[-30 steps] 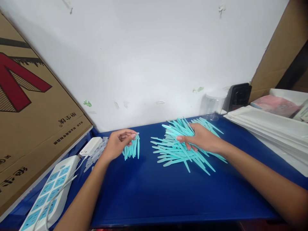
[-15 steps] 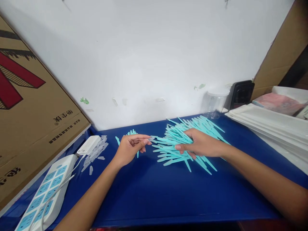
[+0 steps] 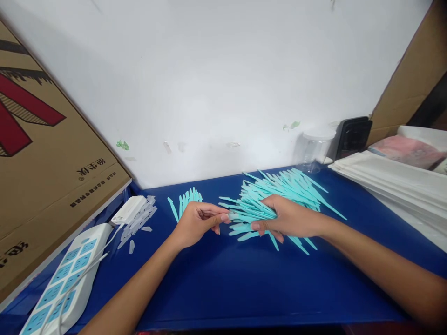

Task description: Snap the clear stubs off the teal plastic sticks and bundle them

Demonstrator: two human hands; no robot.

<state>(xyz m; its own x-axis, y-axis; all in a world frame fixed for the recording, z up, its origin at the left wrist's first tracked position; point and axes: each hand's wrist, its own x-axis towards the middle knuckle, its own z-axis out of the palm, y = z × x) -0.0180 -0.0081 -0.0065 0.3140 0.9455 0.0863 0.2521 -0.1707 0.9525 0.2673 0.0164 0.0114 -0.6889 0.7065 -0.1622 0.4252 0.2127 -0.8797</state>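
My right hand (image 3: pixel 284 217) is closed around a fanned bundle of slim turquoise eyebrow razors (image 3: pixel 253 208), their tips facing left. Between the thumb and forefinger of my left hand (image 3: pixel 200 223) is the pale tip of one razor in that bundle, apparently with a small translucent cap (image 3: pixel 229 216) on it; the fingers partly hide it. Behind and under my right hand spreads a larger heap of the same razors (image 3: pixel 296 186). A smaller group of razors (image 3: pixel 190 197) lies just beyond my left hand. Loose translucent caps (image 3: pixel 139 221) are scattered further left.
A white adapter (image 3: pixel 129 210) sits beside the caps, and a power strip (image 3: pixel 66 281) with cables lies at the left. A cardboard box (image 3: pixel 52 153) stands behind them. At the right are a clear jar (image 3: pixel 316 151) and stacked white packaging (image 3: pixel 391 179) on the blue table (image 3: pixel 244 288).
My left hand has shifted right and slightly down, from one razor tip to a lower one in the bundle. My right hand keeps its hold with only a slight shift.
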